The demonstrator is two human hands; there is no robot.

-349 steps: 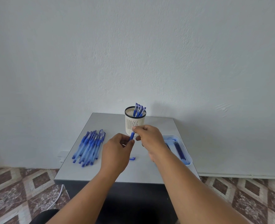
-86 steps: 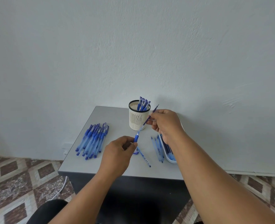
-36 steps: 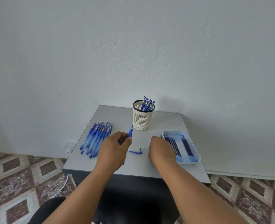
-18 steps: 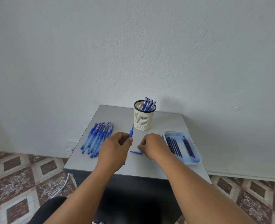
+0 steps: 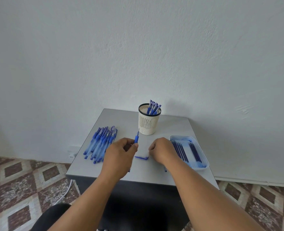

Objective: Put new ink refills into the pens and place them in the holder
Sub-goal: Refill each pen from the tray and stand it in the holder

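A: Pen [image 5: 136, 137] location?
B: Left hand [image 5: 121, 154] grips it, tip up, above bench [image 5: 121, 120], near holder [image 5: 148, 121]
A: Right hand [image 5: 162, 151]?
B: Curled by blue cap [image 5: 141, 157]; grip state unclear

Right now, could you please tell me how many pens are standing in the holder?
4 blue capped pens stand together at the right side of the cream slotted plastic holder; more may sit hidden below its black rim.
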